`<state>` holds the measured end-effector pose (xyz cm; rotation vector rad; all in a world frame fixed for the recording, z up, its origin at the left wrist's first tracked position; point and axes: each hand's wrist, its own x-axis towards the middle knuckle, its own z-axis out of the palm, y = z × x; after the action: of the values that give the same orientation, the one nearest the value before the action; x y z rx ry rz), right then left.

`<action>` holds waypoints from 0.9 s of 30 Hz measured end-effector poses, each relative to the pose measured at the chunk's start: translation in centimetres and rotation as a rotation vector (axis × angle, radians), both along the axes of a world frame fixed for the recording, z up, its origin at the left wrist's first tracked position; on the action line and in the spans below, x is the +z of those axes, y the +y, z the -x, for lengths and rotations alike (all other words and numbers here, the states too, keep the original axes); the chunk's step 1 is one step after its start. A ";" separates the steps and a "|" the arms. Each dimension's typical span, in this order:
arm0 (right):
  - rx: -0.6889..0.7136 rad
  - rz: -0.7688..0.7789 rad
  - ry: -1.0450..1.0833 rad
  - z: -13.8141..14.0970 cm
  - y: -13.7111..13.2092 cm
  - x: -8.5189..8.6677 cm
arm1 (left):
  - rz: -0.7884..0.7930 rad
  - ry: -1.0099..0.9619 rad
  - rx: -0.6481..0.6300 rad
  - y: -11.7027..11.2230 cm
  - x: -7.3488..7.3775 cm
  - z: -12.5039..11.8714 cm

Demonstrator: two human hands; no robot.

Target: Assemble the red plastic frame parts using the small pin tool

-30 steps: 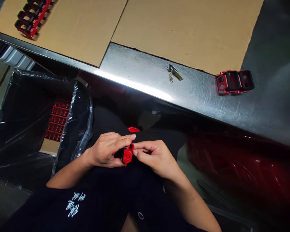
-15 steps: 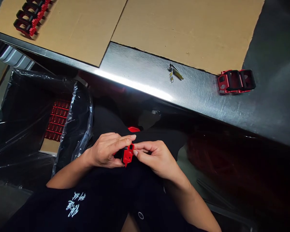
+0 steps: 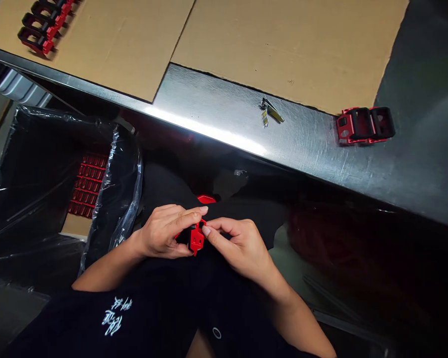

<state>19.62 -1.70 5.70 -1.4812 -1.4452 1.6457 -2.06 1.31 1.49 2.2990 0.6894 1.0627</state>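
A small red plastic buckle part (image 3: pixel 196 239) sits between my hands, in front of my black shirt. My left hand (image 3: pixel 162 231) grips its left side, with the fingers running over a black piece. My right hand (image 3: pixel 239 246) pinches its upper right edge between thumb and forefinger. Another red edge (image 3: pixel 206 199) shows just above my left fingers, partly hidden by black material. Its link to the held part cannot be seen. A finished-looking red and black buckle (image 3: pixel 365 126) lies far from both hands on the steel table (image 3: pixel 216 107).
Several red and black buckles (image 3: pixel 41 30) stand in a row on cardboard sheets (image 3: pixel 280 49) at the far left. Small nail clippers (image 3: pixel 271 112) lie on the steel. At lower left, a plastic-lined bin (image 3: pixel 33 199) holds rows of red parts (image 3: pixel 87 186).
My right thumb and forefinger have shifted on the red part, which has turned slightly, and a thin red loop now shows at its top. The view has drifted slightly.
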 end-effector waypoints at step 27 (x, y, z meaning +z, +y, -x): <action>0.011 -0.121 0.043 0.4 -0.6 0.1 | 0.003 -0.038 0.035 -0.7 0.1 -0.6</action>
<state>19.20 -2.26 5.77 -1.3656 -1.5043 1.5578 -1.42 0.61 1.59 2.2659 0.7175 1.1181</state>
